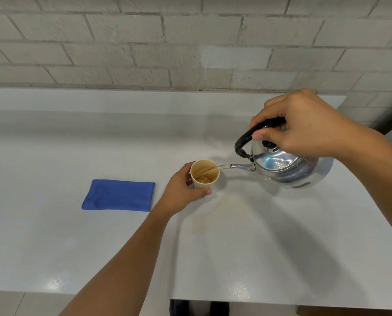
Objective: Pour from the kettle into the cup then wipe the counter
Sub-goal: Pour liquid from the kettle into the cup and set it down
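Observation:
A shiny metal kettle (290, 169) hangs tilted to the left above the white counter (53, 236), its thin spout over the rim of a small beige paper cup (204, 179). A brownish stream runs from the spout into the cup, which holds some liquid. My right hand (304, 126) is shut on the kettle's black handle, thumb near the lid knob. My left hand (183, 190) wraps around the cup from the left and front, holding it on the counter. A folded blue cloth (119, 195) lies flat to the left of the cup.
A faint brownish stain (215, 213) marks the counter just in front of the cup. A grey brick wall (190, 42) runs along the back. The counter's front edge (281, 303) is near me, and its right end sits past the kettle.

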